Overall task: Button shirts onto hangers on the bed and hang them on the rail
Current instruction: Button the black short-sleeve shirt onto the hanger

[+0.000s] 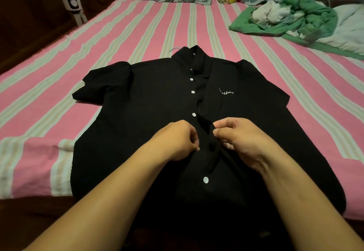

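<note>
The black short-sleeved shirt [157,113] lies face-up mid-bed. The left hand [177,140] and right hand [242,138], at 6 o'clock, pinch its placket edges together, fingers curled (likely mating a button); hanger hook [174,48] at 12.

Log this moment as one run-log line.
stage: buttoning | black shirt flat on bed | left hand, right hand pinch placket mid-front | bottom button open | hanger hook at collar

Black shirt [149,124], pink-striped sheet [137,30], green cloth [307,18].
</note>
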### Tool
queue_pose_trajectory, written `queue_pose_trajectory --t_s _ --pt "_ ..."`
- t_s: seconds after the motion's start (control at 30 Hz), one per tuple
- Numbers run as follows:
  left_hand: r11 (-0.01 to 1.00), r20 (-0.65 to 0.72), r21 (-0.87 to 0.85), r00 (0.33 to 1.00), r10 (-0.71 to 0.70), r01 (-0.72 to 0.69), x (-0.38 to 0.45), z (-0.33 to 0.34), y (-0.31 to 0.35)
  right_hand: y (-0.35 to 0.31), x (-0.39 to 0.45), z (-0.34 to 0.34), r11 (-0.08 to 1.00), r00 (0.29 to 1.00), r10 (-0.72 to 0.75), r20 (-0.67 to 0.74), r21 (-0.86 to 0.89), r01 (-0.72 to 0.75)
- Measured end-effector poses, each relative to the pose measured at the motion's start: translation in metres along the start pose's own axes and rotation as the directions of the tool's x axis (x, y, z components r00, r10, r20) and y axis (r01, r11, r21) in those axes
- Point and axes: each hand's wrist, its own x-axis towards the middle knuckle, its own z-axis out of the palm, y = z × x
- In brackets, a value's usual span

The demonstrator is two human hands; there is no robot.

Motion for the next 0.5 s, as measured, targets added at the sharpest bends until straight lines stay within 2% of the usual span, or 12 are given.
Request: queue_pose_trajectory --t_s 0.1,0.17,0.23,0.27,0.3,0.37,0.4,0.43,0.5 --pt "0.998 0.023 0.057 1.0 -0.004 0.003 0.001 0.001 0.006 0.001 -0.001 -0.004 1.0 0.998 -0.002 0.057 -0.025 0.004" --pt "0.999 -0.004 0.047 1.0 -0.016 0.016 0.0 -0.003 0.008 0.003 0.001 -0.005 0.998 1.0 0.01 0.026 -0.067 -0.009" --pt "0.998 -0.166 -0.059 0.986 -0.029 0.02 -0.004 -0.01 0.01 0.003 0.001 -0.004 0.998 1.0 0.02 -0.011 -0.052 -0.02" --pt "0.985 -0.243 -0.175 0.969 -0.044 0.001 -0.008 -0.015 0.01 0.002 -0.001 -0.002 0.999 1.0 0.017 -0.024 -0.027 -0.018" --pt "0.94 -0.271 -0.34 0.96 -0.069 -0.028 -0.013 -0.02 0.01 0.002 -0.001 0.0 1.0 0.999 0.014 -0.043 -0.002 -0.015" --pt "0.746 -0.177 -0.666 0.977 -0.121 -0.028 -0.026 -0.025 0.01 0.002 -0.003 0.005 0.999 0.994 -0.011 -0.111 0.031 0.015" --pt "0.654 -0.119 -0.756 0.984 -0.132 -0.003 -0.031 -0.026 0.01 0.002 -0.004 0.008 0.999 0.988 -0.032 -0.153 0.019 0.035" --pt "0.607 -0.086 -0.795 0.986 -0.14 0.016 -0.035 -0.024 0.01 0.002 -0.005 0.011 0.999 0.979 -0.053 -0.195 -0.011 0.052" --pt "0.571 -0.093 -0.82 0.981 -0.168 0.02 -0.038 -0.016 0.012 0.003 -0.006 0.018 0.994 0.964 -0.093 -0.248 -0.076 0.077"
